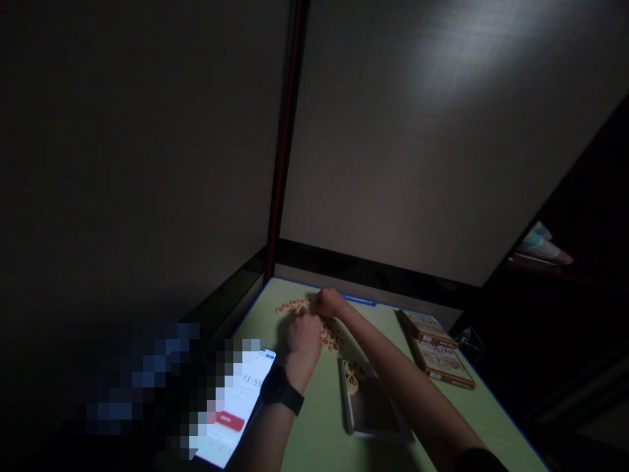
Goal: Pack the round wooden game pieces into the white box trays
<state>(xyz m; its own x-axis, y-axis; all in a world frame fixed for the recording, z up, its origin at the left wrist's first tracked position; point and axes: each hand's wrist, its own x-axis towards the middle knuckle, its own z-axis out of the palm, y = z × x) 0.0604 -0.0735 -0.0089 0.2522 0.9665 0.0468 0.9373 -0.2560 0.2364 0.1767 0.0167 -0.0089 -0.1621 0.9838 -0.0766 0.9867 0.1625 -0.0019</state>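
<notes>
Round wooden Chinese chess pieces with red marks (293, 304) form a short row near the table's far left corner. My right hand (330, 301) is at the row's right end, its fingers curled downward. Just in front of it, my left hand (304, 331) is closed, with a dark watch on the wrist. What either hand pinches, if anything, is hidden. A loose cluster of more pieces (334, 346) lies right beside my left hand, partly under my right forearm. Closer to me is a shallow open box (348, 419) with a few dark-marked pieces (352, 383) in its far left corner.
Two printed flat boxes (445, 360) lie overlapping on the right side of the green table (324, 426). A lit phone (240, 400) showing a timer stands at the left. Dark panels (383, 164) rise behind and left of the table.
</notes>
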